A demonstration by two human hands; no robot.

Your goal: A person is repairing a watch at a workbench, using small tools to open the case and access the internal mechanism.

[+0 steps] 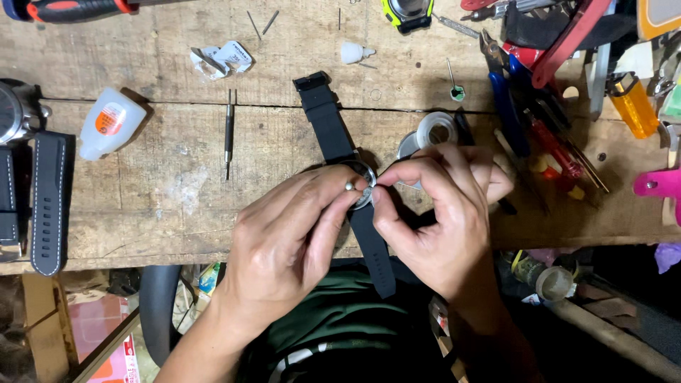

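Note:
A wristwatch (328, 120) with a black strap lies face down across the wooden bench (177, 170), its round metal case between my hands. My left hand (287, 237) pinches the case edge with thumb and forefinger, a small metal pin at the fingertips. My right hand (436, 213) closes on the case from the right, thumb and forefinger meeting at its rim. The lower strap end (376, 262) hangs over the bench's front edge.
A white glue bottle (108, 122) and another black-strapped watch (44, 198) lie at the left. A thin screwdriver (228, 131) lies mid-bench. A tape roll (436, 129), blue-handled pliers (505, 99), red screwdrivers (560, 152) and a yellow lighter (631, 105) crowd the right.

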